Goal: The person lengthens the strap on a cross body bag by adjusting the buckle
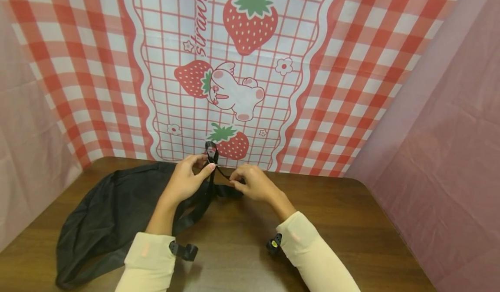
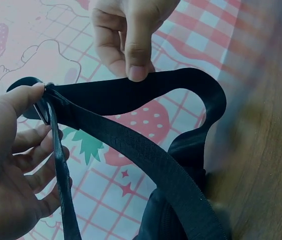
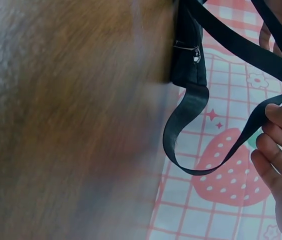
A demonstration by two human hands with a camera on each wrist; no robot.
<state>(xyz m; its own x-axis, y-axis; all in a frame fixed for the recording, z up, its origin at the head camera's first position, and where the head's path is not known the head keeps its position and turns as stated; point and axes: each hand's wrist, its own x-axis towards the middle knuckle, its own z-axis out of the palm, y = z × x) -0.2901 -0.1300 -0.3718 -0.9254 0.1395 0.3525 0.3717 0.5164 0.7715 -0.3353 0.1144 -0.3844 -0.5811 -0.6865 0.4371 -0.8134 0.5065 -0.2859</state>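
A black bag (image 1: 113, 209) lies on the left half of the wooden table, its webbing strap (image 1: 198, 214) raised toward the back edge. My left hand (image 1: 187, 179) pinches the strap at its metal buckle (image 2: 43, 107), thumb on top, and a small strap loop stands above the fingers. To the right, my right hand (image 1: 251, 181) pinches a length of the same strap between thumb and fingers. In the right wrist view this strap length (image 3: 193, 167) hangs in a curve from the right hand back to the bag's zippered end (image 3: 188, 60).
The brown wooden table (image 1: 312, 240) ends at a hanging cloth (image 1: 250, 88) with strawberries and red-white checks, right behind the hands. Pink cloth walls (image 1: 441, 153) stand on both sides. Each wrist carries a small black camera (image 1: 184, 250) on a band.
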